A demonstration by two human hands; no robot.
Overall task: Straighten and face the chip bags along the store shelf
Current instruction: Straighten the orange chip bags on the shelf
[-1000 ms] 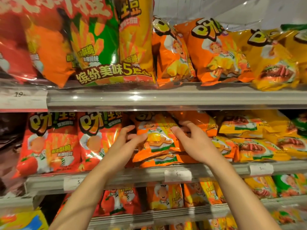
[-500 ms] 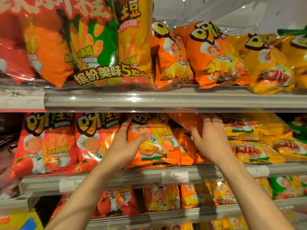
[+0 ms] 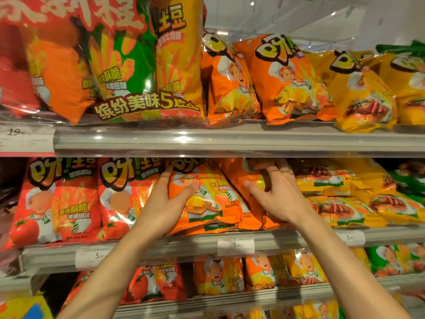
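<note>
Two bare hands work the middle grey metal shelf (image 3: 184,246) of a snack aisle. The left hand (image 3: 164,203) grips the left edge of an upright glossy orange chip bag (image 3: 207,196), thumb pressed on its printed front and fingers tucked behind. The right hand (image 3: 276,199) is spread over a second orange bag (image 3: 248,178) leaning just behind and to the right, fingertips hooked over its top under the shelf above, thumb on its face. Both bags stand at the shelf's front lip, above a white price tag reading 5 (image 3: 235,246).

To the left, 2 red tomato-flavour bags (image 3: 92,199) stand upright and face out. To the right, yellow bags printed with grilled meat (image 3: 345,199) lie tumbled on their sides. The upper shelf rail (image 3: 230,140), sheathed in clear plastic, carries a large multi-colour variety pack (image 3: 138,65) and tilted orange and yellow bags (image 3: 287,81). More bags fill the lower shelves (image 3: 218,277). A pale ceiling (image 3: 299,17) shows at top right.
</note>
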